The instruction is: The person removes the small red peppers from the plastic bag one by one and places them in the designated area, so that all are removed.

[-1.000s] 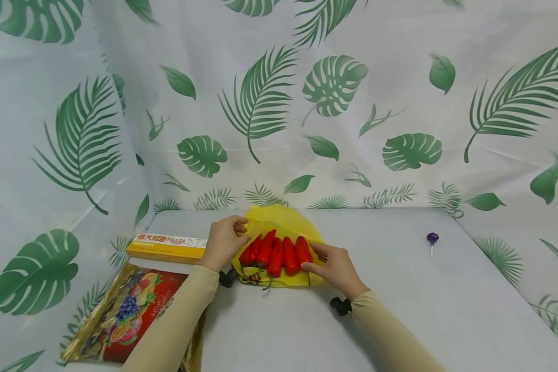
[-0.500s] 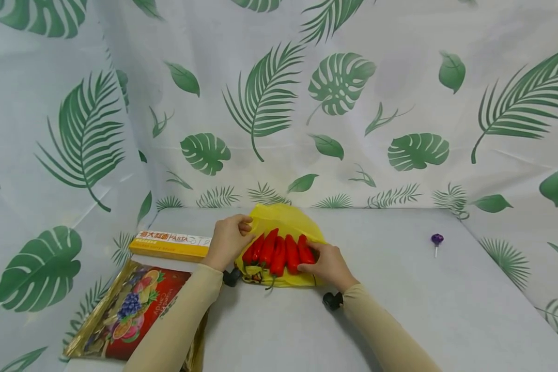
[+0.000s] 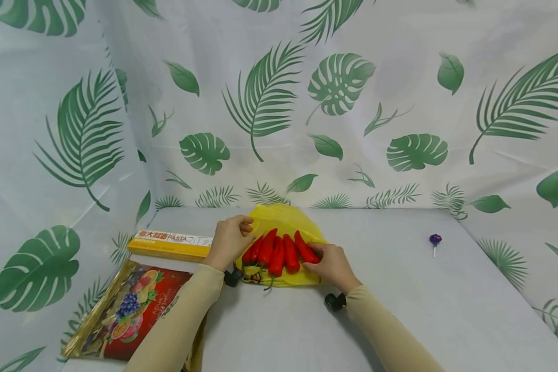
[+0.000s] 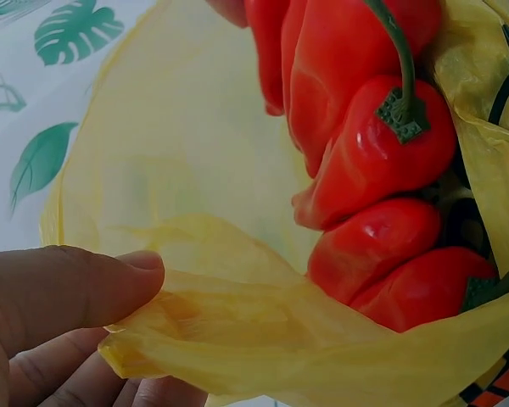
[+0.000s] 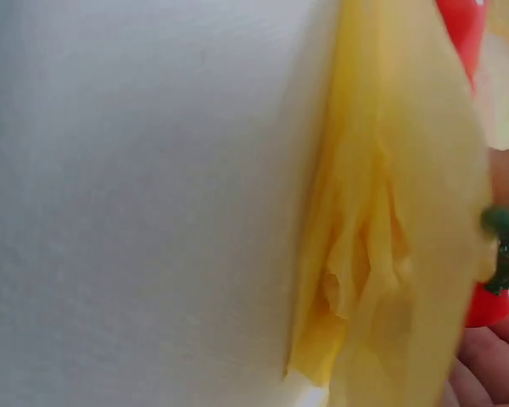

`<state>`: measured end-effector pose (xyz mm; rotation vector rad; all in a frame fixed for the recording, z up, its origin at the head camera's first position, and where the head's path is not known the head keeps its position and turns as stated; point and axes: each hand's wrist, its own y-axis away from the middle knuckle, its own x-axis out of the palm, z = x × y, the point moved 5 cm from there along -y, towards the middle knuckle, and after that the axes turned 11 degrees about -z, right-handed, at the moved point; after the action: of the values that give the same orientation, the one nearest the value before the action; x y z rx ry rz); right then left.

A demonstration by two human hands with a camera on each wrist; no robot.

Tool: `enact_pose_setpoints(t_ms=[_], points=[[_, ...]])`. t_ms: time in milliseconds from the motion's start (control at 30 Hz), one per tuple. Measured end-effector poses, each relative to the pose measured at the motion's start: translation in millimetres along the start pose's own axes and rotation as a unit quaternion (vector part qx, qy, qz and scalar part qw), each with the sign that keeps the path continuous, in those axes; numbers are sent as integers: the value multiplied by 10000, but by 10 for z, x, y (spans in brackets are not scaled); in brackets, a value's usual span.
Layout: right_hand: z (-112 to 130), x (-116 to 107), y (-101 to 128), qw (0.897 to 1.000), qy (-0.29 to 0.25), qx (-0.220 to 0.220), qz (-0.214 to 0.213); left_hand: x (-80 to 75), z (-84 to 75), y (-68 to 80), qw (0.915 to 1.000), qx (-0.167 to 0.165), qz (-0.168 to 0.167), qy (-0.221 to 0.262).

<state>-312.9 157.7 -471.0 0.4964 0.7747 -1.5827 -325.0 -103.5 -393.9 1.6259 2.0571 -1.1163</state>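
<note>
A yellow plastic bag [image 3: 283, 219] lies on the table's far middle with several red peppers [image 3: 279, 253] on it. My left hand [image 3: 243, 228] pinches the bag's left edge; in the left wrist view the thumb [image 4: 68, 288] presses a fold of the yellow bag [image 4: 237, 322] beside the red peppers [image 4: 373, 153]. My right hand [image 3: 314, 258] grips the stem end of the rightmost pepper [image 3: 305, 248], which leans to the left. The right wrist view shows the bag's [image 5: 390, 254] crumpled edge, a green stem [image 5: 505, 246] and fingers [image 5: 483, 365] at the lower right.
A yellow pasta box [image 3: 169, 244] lies left of the bag. A red and gold fruit-printed packet [image 3: 130, 310] sits at the near left. A purple lollipop [image 3: 434, 240] lies far right on the grey table [image 3: 400, 289]. Leaf-printed cloth walls stand behind and at both sides.
My right hand has moved in onto the rightmost pepper and tilted it, tip leaning left. The left hand has kept its hold on the bag's edge.
</note>
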Motion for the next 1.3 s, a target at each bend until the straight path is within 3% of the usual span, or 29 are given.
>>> enact_pose_setpoints(t_ms=[400,733,1033,1300], points=[[3,-371,283,9975,-700,-62,-107,84,-103,9,10000,60,35,-33],[-161,-761,554,9960,-890,31,5,27,-63,40,9998,-150,91,-27],[-524,-1226,796,9964,-788,-27,-324,-64,-18,84,9998,-140,96,-70],[-1044,-1564,838,9983,58,125,-565,-29,-45,109,9999,-104,118,-56]])
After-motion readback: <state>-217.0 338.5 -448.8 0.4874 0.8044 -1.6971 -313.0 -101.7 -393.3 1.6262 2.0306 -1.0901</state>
